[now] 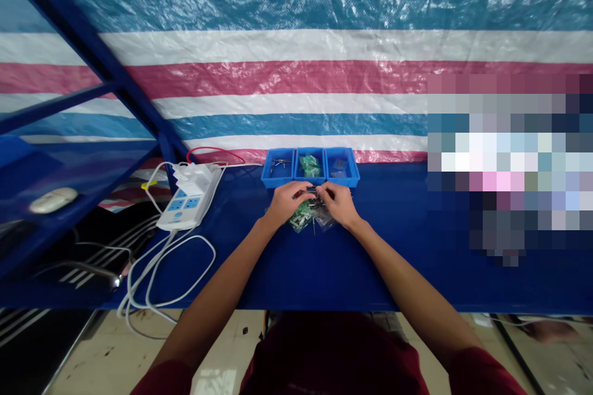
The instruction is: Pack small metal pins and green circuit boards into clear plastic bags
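My left hand (286,202) is closed, its thumb and fingers pinching one end of a small dark object (312,189). From the other side my right hand (340,202) grips it, fingers bent and thumb against it. The object is too small to name. Below the hands lies a pile of small green-and-clear packets (302,217), with clear plastic bags (325,218) beside it on the right. A thin metal piece (314,228) sticks out of the pile toward me. Small dark pieces among the packets are partly hidden by my hands.
Three blue bins stand behind my hands: a left bin (264,176) with metal pieces, a middle bin (309,180) with green packets, and a right bin (356,174) with clear ones. Left are a power strip (185,213), looped white cables (160,305) and a mouse (54,200). The right is pixelated.
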A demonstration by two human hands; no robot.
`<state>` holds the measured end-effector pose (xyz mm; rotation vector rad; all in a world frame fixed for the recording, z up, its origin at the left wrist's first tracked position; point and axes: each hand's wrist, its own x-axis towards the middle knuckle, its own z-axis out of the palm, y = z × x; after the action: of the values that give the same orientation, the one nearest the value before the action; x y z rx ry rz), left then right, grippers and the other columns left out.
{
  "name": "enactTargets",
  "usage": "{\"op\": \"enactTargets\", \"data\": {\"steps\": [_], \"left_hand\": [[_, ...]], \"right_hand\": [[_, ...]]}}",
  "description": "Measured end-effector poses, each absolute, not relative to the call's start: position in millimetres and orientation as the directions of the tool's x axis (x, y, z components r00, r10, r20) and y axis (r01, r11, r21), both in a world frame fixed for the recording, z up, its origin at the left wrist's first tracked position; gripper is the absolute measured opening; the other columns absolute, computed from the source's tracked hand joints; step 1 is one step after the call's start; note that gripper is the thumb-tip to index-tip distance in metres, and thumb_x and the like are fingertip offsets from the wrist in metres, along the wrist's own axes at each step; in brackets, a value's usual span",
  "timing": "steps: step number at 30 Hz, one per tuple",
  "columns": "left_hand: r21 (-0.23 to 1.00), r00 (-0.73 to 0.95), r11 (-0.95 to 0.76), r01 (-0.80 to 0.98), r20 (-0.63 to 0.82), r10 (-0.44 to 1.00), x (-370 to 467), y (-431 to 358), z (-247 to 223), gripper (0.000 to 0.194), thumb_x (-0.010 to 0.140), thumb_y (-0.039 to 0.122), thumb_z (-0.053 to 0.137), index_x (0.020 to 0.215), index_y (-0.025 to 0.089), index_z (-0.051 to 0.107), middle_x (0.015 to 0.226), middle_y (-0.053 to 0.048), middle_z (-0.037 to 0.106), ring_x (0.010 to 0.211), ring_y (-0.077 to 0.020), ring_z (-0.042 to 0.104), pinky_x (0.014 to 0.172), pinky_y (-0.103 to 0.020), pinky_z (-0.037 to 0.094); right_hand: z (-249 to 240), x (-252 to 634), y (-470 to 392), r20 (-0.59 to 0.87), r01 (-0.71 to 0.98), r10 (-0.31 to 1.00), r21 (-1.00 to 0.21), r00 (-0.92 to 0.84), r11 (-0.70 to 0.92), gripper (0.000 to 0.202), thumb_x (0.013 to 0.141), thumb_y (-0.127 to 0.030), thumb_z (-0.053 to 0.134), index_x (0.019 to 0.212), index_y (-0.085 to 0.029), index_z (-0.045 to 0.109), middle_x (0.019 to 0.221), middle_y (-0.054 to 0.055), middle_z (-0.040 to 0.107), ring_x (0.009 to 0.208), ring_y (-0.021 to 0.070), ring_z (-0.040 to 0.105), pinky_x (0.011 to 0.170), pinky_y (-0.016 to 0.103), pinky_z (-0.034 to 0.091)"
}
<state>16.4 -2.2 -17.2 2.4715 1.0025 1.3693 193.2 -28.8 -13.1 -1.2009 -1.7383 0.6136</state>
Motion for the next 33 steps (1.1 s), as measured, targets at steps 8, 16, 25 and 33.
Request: {"op": "enactTargets", "data": {"steps": [8, 16, 25, 33], "left_hand": [[0.564, 0.272, -0.698, 0.441, 0.657, 0.703, 17, -7, -6, 0.025, 0.087, 0.039, 0.060, 0.082, 0.017, 0.071, 0.079, -0.005, 0.073, 0.070, -0.0158, 0.067, 0.069, -0.028, 0.054], [0.852, 0.170, -0.494, 0.175, 0.468, 0.867, 18, -1, -14, 0.029, 0.077, 0.041, 0.071, 0.089, 0.014, 0.071, 0.077, -0.006, 0.073, 0.068, -0.0175, 0.068, 0.063, -0.029, 0.057], [0.768, 0.201, -0.589, 0.253, 0.553, 0.808, 24, -9, -8, 0.028, 0.088, 0.039, 0.058, 0.090, 0.014, 0.071, 0.082, -0.007, 0.074, 0.072, -0.0178, 0.070, 0.068, -0.030, 0.057], [0.291, 0.076, -0.708, 0.644, 0.896, 0.437, -4, 3, -6, 0.021, 0.093, 0.027, 0.053, 0.096, 0.019, 0.072, 0.092, -0.007, 0.073, 0.089, -0.0211, 0.068, 0.084, -0.038, 0.052]], "right_hand": [[-12, 194, -28, 0.400, 0.408, 0.912, -0.821, -0.085, 0.399, 0.036, 0.090, -0.046, 0.046, 0.072, -0.018, 0.061, 0.064, 0.001, 0.059, 0.059, 0.0140, 0.051, 0.060, 0.025, 0.039], [-11, 193, -30, 0.460, 0.374, 0.882, -0.805, -0.099, 0.461, 0.029, 0.088, -0.041, 0.052, 0.076, -0.018, 0.066, 0.072, 0.003, 0.063, 0.061, 0.0139, 0.053, 0.060, 0.026, 0.042], [-16, 192, -27, 0.450, 0.446, 0.890, -0.783, -0.076, 0.434, 0.023, 0.085, -0.035, 0.056, 0.077, -0.019, 0.070, 0.072, 0.004, 0.067, 0.061, 0.0152, 0.056, 0.063, 0.027, 0.044], [-19, 193, -26, 0.463, 0.529, 0.885, -0.738, -0.055, 0.419, 0.030, 0.089, -0.037, 0.048, 0.079, -0.018, 0.069, 0.075, 0.004, 0.068, 0.061, 0.0163, 0.057, 0.063, 0.027, 0.043]]}}
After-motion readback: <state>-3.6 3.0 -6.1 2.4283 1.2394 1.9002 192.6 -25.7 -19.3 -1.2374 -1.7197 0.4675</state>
